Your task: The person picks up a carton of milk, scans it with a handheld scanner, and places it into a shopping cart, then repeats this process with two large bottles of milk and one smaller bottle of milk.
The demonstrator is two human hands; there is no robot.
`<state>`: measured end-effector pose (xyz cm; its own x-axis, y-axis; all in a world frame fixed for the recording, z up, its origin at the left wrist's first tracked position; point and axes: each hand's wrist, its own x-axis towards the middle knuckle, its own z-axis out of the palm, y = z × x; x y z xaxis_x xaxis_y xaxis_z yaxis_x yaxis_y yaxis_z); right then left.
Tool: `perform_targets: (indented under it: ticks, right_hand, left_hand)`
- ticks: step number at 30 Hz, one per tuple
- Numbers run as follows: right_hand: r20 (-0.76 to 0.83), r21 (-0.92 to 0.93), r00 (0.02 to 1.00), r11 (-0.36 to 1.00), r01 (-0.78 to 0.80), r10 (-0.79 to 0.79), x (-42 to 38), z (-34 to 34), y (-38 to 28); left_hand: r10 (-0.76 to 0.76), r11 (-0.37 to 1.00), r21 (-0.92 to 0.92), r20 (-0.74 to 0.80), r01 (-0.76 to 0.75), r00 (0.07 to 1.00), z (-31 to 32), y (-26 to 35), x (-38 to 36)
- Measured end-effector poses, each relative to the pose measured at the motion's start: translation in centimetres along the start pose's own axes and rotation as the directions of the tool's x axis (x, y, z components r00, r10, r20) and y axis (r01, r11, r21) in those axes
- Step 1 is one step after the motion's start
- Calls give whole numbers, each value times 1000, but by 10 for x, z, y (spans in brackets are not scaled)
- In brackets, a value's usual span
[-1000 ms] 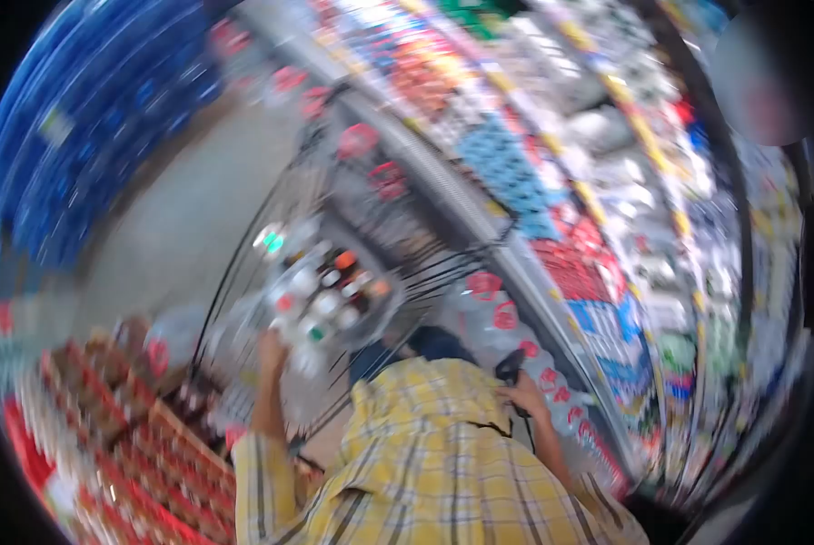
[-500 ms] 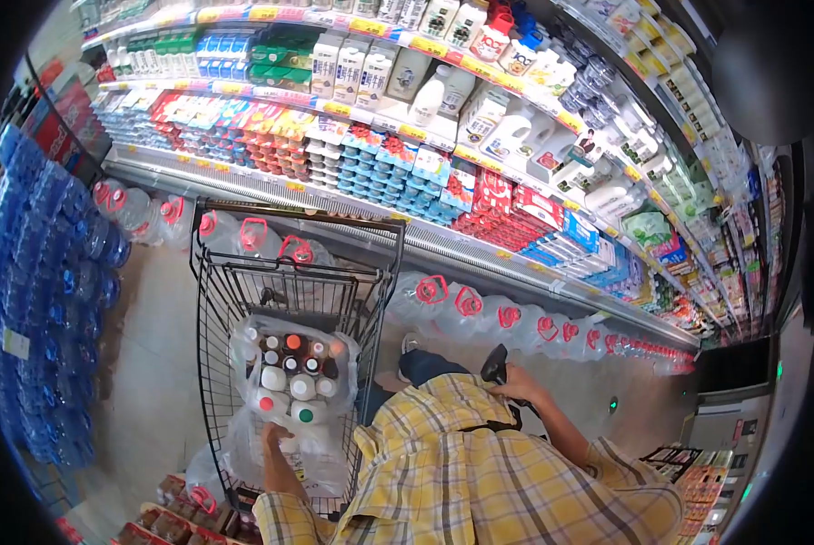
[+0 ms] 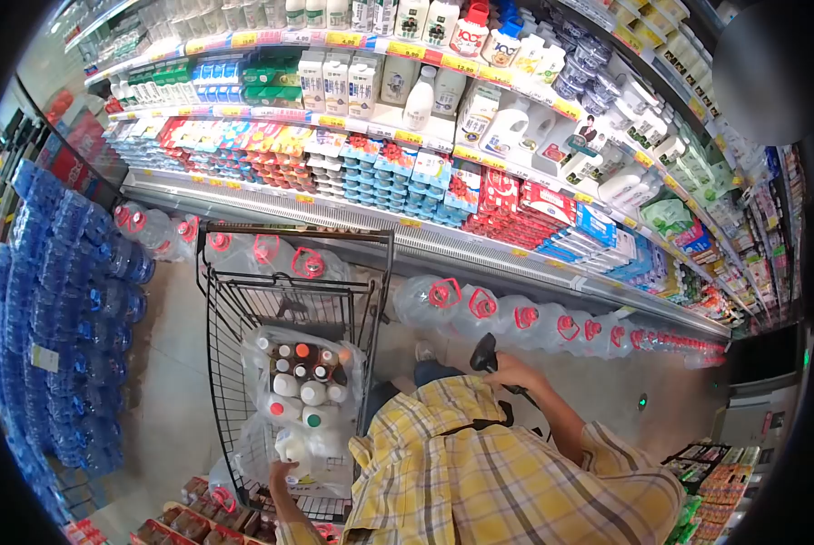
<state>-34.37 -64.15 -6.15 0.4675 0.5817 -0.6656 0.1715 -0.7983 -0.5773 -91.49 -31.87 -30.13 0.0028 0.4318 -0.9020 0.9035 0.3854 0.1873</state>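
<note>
My left hand [image 3: 282,473] is low inside the black wire shopping cart [image 3: 209,350], its fingers closed at a small white bottle [image 3: 292,445]; part of the grip is hidden. Just beyond it, several capped bottles [image 3: 312,392] stand close together in a clear plastic bag [image 3: 254,372]. Their caps are white, orange, red and green. To the right of the cart, in front of the yellow plaid shirt, my right hand [image 3: 519,374] is wrapped round a black handheld scanner [image 3: 485,352] whose head points up and away.
Ahead runs a refrigerated shelf [image 3: 407,136] of milk and yogurt. Large water jugs with red handles [image 3: 516,318] line its base. Blue-wrapped bottled water [image 3: 57,309] is stacked at left. Red cartons [image 3: 189,522] lie near the bottom edge.
The view has shifted slightly. My left hand has moved nearer to me in the cart, and the white bottle now shows at its fingers. My right hand still holds the scanner.
</note>
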Motion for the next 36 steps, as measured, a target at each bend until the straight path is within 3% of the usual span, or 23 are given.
perform_targets:
  ticks: [1, 2, 3, 4, 5, 6, 9, 11, 13, 15, 17, 19, 20, 24, 26, 28, 30, 32, 34, 36]
  right_hand:
    - [15, 60, 999, 997, 39, -40, 5, -4, -7]
    - [27, 121, 996, 990, 76, -80, 9, -8, -9]
    - [30, 125, 996, 989, 83, -87, 21, -9, 2]
    - [35, 171, 996, 982, 77, -84, 40, -7, 17]
    - [43, 219, 996, 973, 70, -81, 51, -4, 27]
    - [210, 345, 977, 938, -42, -34, 39, -24, -8]
    - [276, 359, 961, 927, -107, 4, 75, -27, 11]
    - [311, 417, 950, 903, -102, -36, 67, -46, -19]
    - [371, 498, 926, 857, -132, -74, 67, -57, -31]
    - [371, 571, 914, 816, -87, -162, 62, -69, -45]
    - [370, 636, 895, 770, -48, -249, 61, -81, -56]
    - [446, 758, 809, 642, -114, -383, 62, -90, -65]
    - [453, 758, 802, 642, -115, -390, 63, -91, -70]
    - [442, 836, 750, 530, -144, -493, 63, -102, -83]
    - [417, 867, 737, 478, -145, -533, 58, -108, -88]
    - [327, 917, 774, 381, -120, -542, 51, -112, -90]
    - [289, 941, 784, 312, -129, -549, 49, -117, -79]
    - [255, 960, 795, 245, -138, -550, 58, -115, -52]
    - [162, 984, 840, 24, -175, -518, 78, -99, -3]
    - [102, 992, 869, -14, -125, -484, 71, -102, 22]
  left_hand:
    - [-46, 999, -16, -27, 46, 999, -3, -2, -11]
    - [164, 954, -240, -83, -180, 983, -5, -3, -48]
    - [348, 813, -430, -183, -393, 919, -9, 1, -94]
    - [345, 814, -426, -191, -394, 919, -7, 21, -115]
    - [324, 771, -507, -207, -385, 923, -11, -43, -130]
    - [303, 720, -584, -221, -375, 927, -34, -53, -136]
    - [246, 519, -781, -253, -348, 936, -62, 16, -182]
    - [209, 355, -877, -264, -324, 942, -35, 67, -232]
    - [226, 387, -866, -246, -319, 943, -43, 98, -275]
    - [316, 210, -751, -554, -626, 770, -35, 117, -308]
    - [367, 188, -739, -558, -647, 744, -27, 174, -360]
    - [396, 103, -826, -476, -554, 785, -23, 211, -384]
    - [493, 143, -799, -454, -584, 742, -22, 220, -384]
    - [582, 78, -830, -411, -552, 701, 11, 299, -416]
    - [627, 134, -705, -484, -696, 610, 42, 343, -438]
    - [745, 152, -842, -247, -518, 620, 54, 377, -443]
    - [845, 100, -752, -282, -651, 455, 87, 404, -443]
    - [791, 326, -902, 98, -282, 604, 97, 444, -468]
    - [800, 346, -911, 161, -225, 578, 119, 464, -473]
    - [805, 364, -916, 218, -169, 552, 136, 476, -472]
